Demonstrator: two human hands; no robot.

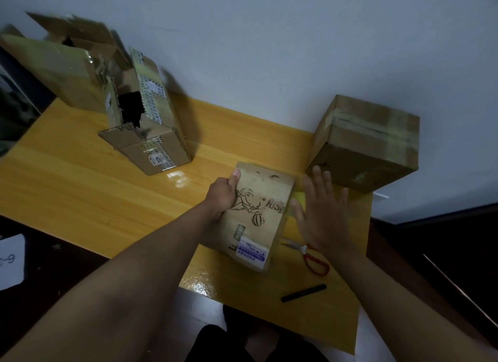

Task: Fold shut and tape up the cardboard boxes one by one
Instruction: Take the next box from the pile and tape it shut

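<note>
One hand grips the printed box; the other hand hovers flat.

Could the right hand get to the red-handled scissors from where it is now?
Probably yes. The right hand is open and holds nothing, and the scissors lie uncovered on the table just below its wrist.

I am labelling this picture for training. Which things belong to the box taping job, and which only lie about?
Job: small printed box gripped by the left hand; right hand open beside it; two open boxes; taped box; scissors.

Lying about: black marker; white paper.
</note>
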